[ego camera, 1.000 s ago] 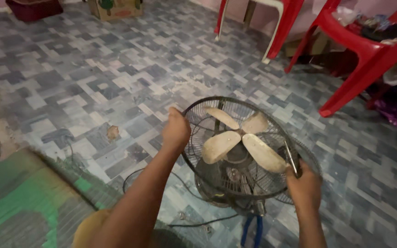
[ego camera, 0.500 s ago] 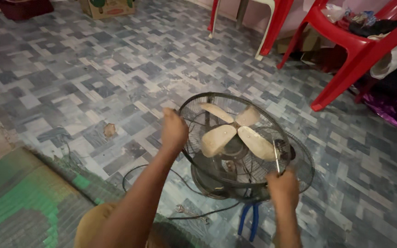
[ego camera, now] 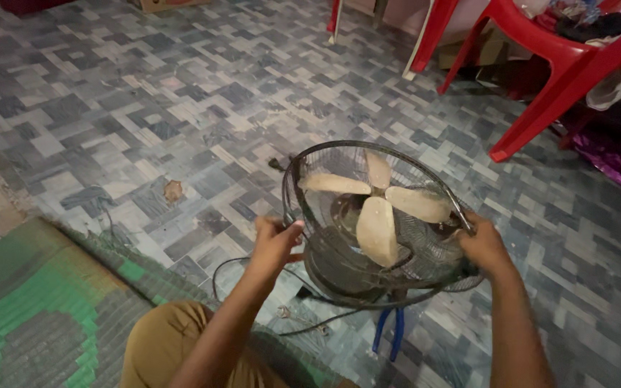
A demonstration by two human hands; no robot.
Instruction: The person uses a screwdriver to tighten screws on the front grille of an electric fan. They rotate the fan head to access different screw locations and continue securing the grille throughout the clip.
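A dark wire-caged fan (ego camera: 339,273) with pale dusty blades (ego camera: 379,215) rests tilted on the tiled floor in front of me. My left hand (ego camera: 274,244) grips the cage's left rim, fingers curled around the wire. My right hand (ego camera: 484,248) holds the right rim, and a thin metal tool or rod lies along the rim by its fingers. The fan's black cord (ego camera: 228,269) trails on the floor under my left arm. Blue-handled pliers (ego camera: 389,334) lie on the floor just below the fan.
Red plastic chairs (ego camera: 540,65) stand at the back right, with cloth piled on one. A green woven mat (ego camera: 44,316) covers the floor at the lower left. My knee in tan trousers (ego camera: 163,345) is at the bottom. A purple cloth (ego camera: 619,162) lies far right.
The blades have turned. My left hand has slid lower down the cage's left rim, and my right hand has moved up onto the right rim.
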